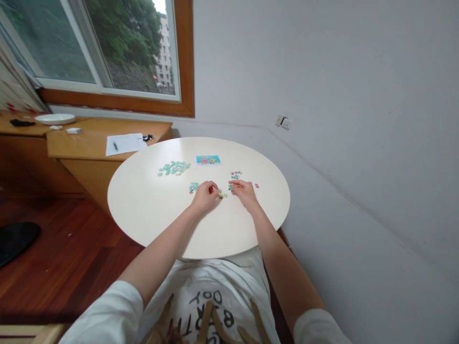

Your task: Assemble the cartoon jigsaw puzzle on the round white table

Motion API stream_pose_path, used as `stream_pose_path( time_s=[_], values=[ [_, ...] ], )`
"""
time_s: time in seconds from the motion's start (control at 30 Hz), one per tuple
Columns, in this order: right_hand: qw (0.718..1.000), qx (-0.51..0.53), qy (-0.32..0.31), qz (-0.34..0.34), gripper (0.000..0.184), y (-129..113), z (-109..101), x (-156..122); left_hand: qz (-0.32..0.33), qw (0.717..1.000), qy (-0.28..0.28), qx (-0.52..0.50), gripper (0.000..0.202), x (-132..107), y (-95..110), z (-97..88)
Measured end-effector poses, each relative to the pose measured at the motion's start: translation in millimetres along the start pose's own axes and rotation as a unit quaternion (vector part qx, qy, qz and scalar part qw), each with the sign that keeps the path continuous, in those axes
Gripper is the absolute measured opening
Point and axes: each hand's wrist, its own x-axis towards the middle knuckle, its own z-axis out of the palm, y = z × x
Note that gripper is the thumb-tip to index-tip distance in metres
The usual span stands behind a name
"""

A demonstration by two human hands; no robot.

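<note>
My left hand (206, 195) is over the middle of the white round table, thumb and fingers curled into a pinch. What it holds, if anything, is too small to make out. Just right of its fingertips lie a few yellow-green and dark jigsaw puzzle pieces (223, 196). My right hand (244, 192) reaches in from the right, its fingers and thumb around a small teal and yellow puzzle piece (230, 187), partly hidden. Behind it lies a group of mixed-colour pieces (235, 175). A joined-looking teal cluster (193, 187) sits left of my left hand.
A heap of pale teal pieces (174, 168) and a picture card (208, 160) lie farther back on the table (154, 215). Pink pieces (256, 185) are right of my right hand. A wooden desk (89, 143) with paper (124, 144) and keys (147, 138) stands behind left.
</note>
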Motion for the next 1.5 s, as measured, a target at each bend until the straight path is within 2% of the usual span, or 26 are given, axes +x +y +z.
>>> stream_pose_path(
  time_s=[0.33,0.67,0.97,1.5],
  values=[
    [1.000,-0.017,0.006,-0.017,0.026,0,1,0,-0.024,1.000,0.003,0.015,0.007,-3,12,-6.2],
    [1.000,-0.016,0.004,-0.017,0.025,2,0,0,0.008,0.999,0.006,0.040,0.010,-3,12,-6.6],
    [1.000,-0.011,-0.002,-0.024,0.023,1,0,-1,0.051,0.999,0.006,0.010,0.013,-3,10,-3.6],
    [1.000,-0.007,-0.002,-0.020,0.024,1,0,0,0.046,0.999,0.017,0.021,0.012,-2,14,-5.0]
  ],
)
